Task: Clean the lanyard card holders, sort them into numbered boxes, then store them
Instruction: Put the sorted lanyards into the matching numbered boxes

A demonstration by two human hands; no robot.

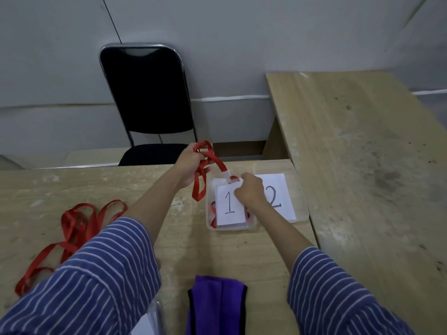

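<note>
Two clear plastic boxes stand side by side at the far edge of the table, box 1 (pixel 209 223) on the left and box 2 (pixel 302 213) on the right, each with a numbered white paper. My right hand (pixel 250 189) pinches a card holder (pixel 229 201) showing a "1", held over box 1. Its red lanyard (pixel 205 165) runs up to my left hand (pixel 187 165), which grips the bunched strap above the table. More red strap lies inside box 1.
Several loose red lanyards (pixel 72 228) lie on the table at the left. A folded purple cloth (pixel 217 303) sits at the near edge. A black chair (pixel 147 93) stands behind the table, and a second wooden table (pixel 362 141) adjoins on the right.
</note>
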